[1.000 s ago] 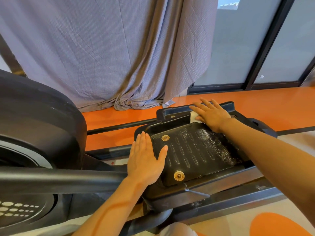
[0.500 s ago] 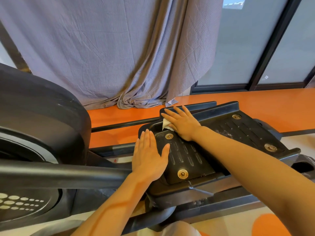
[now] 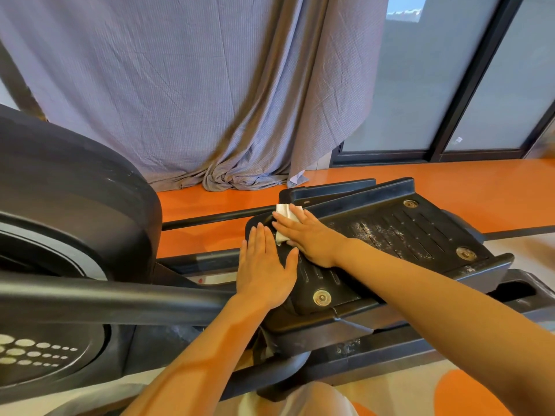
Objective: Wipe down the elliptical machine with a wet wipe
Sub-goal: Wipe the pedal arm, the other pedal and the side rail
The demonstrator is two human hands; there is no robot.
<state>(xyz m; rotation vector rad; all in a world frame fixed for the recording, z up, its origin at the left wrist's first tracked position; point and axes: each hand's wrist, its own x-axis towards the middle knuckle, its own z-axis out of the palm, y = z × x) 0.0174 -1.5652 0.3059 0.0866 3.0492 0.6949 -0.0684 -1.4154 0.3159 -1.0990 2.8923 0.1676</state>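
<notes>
on the near foot pedal (image 3: 390, 232) of the black elliptical machine (image 3: 69, 205), both hands lie flat. the right hand (image 3: 309, 235) presses a white wet wipe (image 3: 283, 213) onto the pedal's front end, fingers straight and slightly spread over it; the wipe pokes out past the fingertips and under the palm's left edge, and how much of it is folded beneath the hand is hard to tell. the left hand (image 3: 264, 271) rests on the pedal's front corner just beside the right, fingers straight and close together, thumb angled out toward the right wrist, holding nothing. white specks and smears show on the ribbed tread behind the right forearm. round brass-coloured bolts (image 3: 322, 297) sit at the pedal's corners. the machine's big flywheel housing fills the left side, with a dark crossbar (image 3: 105, 298) running to the pedal. beyond lies an orange floor (image 3: 450, 181), a grey curtain (image 3: 195, 85) pooled on it, and dark-framed glass doors (image 3: 486, 73) to the right.
</notes>
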